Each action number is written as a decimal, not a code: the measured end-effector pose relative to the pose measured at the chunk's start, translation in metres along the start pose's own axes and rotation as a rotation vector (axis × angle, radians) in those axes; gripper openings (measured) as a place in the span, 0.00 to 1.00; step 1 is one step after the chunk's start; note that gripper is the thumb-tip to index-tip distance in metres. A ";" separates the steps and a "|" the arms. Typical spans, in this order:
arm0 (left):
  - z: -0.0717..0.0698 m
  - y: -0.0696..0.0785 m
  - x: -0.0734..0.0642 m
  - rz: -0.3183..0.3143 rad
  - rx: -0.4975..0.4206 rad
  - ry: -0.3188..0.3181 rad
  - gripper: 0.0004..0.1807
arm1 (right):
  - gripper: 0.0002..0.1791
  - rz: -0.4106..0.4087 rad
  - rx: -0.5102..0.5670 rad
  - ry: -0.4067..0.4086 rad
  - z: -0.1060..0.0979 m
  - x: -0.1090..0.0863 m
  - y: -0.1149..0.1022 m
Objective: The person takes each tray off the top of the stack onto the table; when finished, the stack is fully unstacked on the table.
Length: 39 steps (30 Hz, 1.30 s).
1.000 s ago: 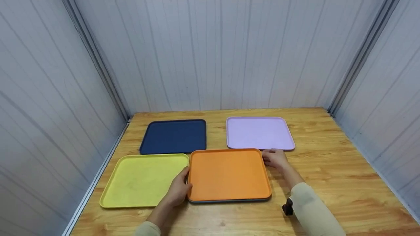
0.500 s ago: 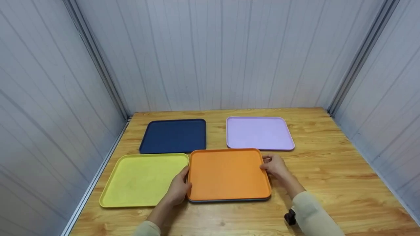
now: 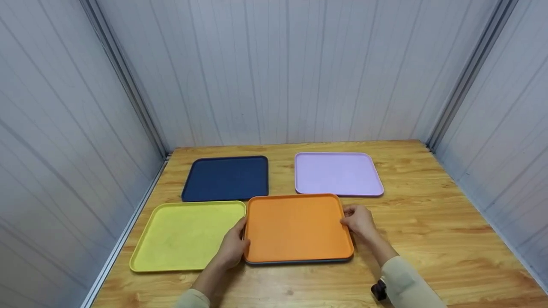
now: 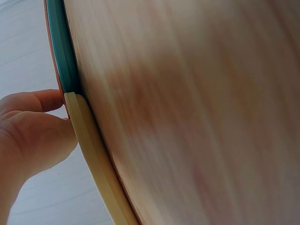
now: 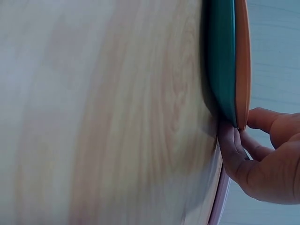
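An orange tray (image 3: 299, 229) lies on top of a teal tray (image 5: 221, 61), whose edge shows as a thin dark line under the orange one in the head view. At the left rim, my left hand (image 3: 232, 245) holds the orange tray, thumb at the edge and fingers reaching along its side. My right hand (image 3: 360, 220) pinches the right rim, thumb on top; in the right wrist view its other fingers go beside and under the edges of both trays. A yellow tray (image 3: 188, 236) lies directly left of the pair, partly behind my left hand.
Behind, a navy blue tray (image 3: 227, 178) lies at the left and a lilac tray (image 3: 339, 173) at the right, its front edge close to the orange tray. All rest on a wooden table (image 3: 436, 231), enclosed by pale panels (image 3: 274, 77) at the back and sides.
My right hand has shifted from the orange tray's back right corner a little toward me along the right rim, and its thumb has come onto the edge. The left hand and trays have stayed put.
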<state>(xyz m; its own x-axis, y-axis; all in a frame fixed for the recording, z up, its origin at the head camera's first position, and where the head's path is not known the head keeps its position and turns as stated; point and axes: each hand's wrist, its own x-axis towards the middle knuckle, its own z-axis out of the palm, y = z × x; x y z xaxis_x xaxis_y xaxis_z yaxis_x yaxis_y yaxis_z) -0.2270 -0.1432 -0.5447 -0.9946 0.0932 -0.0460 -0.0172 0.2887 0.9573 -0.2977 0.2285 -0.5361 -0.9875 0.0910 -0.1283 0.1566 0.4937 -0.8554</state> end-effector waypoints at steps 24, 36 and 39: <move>-0.001 -0.001 0.002 -0.063 -0.031 0.013 0.32 | 0.18 -0.003 -0.038 -0.064 -0.018 0.001 0.002; 0.002 -0.002 0.003 -0.049 0.010 0.027 0.34 | 0.30 0.083 0.329 -0.252 -0.030 -0.005 0.014; 0.002 -0.003 0.003 -0.048 0.021 0.036 0.34 | 0.34 0.093 0.309 -0.278 -0.032 -0.006 0.015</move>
<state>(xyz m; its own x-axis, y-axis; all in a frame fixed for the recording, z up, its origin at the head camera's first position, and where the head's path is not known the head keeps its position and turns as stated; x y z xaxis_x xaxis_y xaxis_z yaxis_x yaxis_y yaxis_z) -0.2302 -0.1420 -0.5484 -0.9957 0.0447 -0.0813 -0.0634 0.3123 0.9479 -0.2888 0.2634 -0.5322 -0.9424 -0.1343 -0.3064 0.2755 0.2080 -0.9385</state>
